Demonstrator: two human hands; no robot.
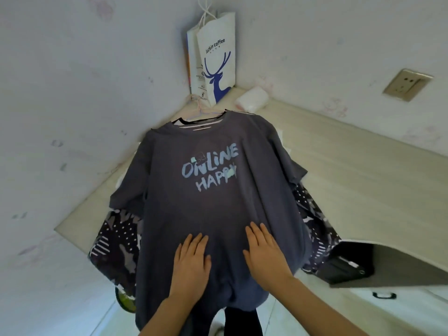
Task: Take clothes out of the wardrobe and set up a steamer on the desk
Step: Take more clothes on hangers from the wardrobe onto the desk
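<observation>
Now both your flat, unclenched hands, left hand (pixel 191 260) and right hand (pixel 265 251), press the grey printed cotton T-shirt (pixel 208 190), whose length runs away ahead of your fingertips.

I get one view only, from the wearer's head: a wide-angle lens aimed forward and steeply down at the desk (pixel 351 170), facing its far corner where the walls (pixel 72 93) meet. It sits close, so the left hand (pixel 191 260) and right hand (pixel 264 251) reach into the lower centre.
</observation>
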